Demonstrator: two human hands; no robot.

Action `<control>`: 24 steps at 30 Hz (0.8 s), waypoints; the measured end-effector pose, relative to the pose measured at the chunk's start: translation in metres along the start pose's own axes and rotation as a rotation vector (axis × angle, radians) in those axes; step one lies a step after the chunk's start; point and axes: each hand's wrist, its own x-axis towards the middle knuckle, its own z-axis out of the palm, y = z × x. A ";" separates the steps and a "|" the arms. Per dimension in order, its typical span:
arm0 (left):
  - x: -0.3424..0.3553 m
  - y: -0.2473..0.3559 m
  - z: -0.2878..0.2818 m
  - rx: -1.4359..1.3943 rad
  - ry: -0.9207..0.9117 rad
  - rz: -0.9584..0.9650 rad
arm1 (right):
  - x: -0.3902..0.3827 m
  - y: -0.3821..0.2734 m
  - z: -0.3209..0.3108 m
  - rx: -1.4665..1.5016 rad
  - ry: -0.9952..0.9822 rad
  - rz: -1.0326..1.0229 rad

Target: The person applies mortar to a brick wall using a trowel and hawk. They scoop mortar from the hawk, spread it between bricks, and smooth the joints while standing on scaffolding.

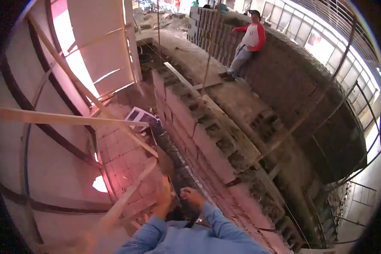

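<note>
My left hand (163, 198) is raised in front of my body, its fingers stretched upward and a little blurred. Just beyond its fingertips is a flat brownish piece (165, 162); whether they touch I cannot tell. Close by on the right, my right hand (192, 196) is closed with its fingers curled; what is in it, if anything, is too small to make out. Both hands are beside a low wall of hollow concrete blocks (213, 153), whose open cores show along its top.
Wooden braces (67, 117) cross on the left before pale panels (108, 51). A long board (228, 125) lies along the block wall. Upright poles (211, 53) stand beyond it. At the back, a person (250, 40) in a red-sleeved shirt leans against a tall block stack (283, 72).
</note>
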 end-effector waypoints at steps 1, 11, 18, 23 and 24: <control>0.019 -0.010 -0.010 0.186 0.081 0.031 | 0.027 -0.036 0.022 -0.026 -0.009 -0.059; 0.081 0.096 -0.082 -0.629 0.241 -0.175 | 0.149 -0.115 0.052 -0.341 0.065 -0.254; 0.151 0.042 -0.045 -0.718 0.350 -0.262 | 0.208 -0.172 0.063 -0.632 -0.007 0.051; 0.257 0.036 -0.112 0.373 0.802 0.519 | 0.283 -0.171 0.049 -0.752 -0.086 -0.125; 0.258 0.091 -0.156 0.429 0.758 0.399 | 0.294 -0.157 0.032 -0.778 -0.122 -0.031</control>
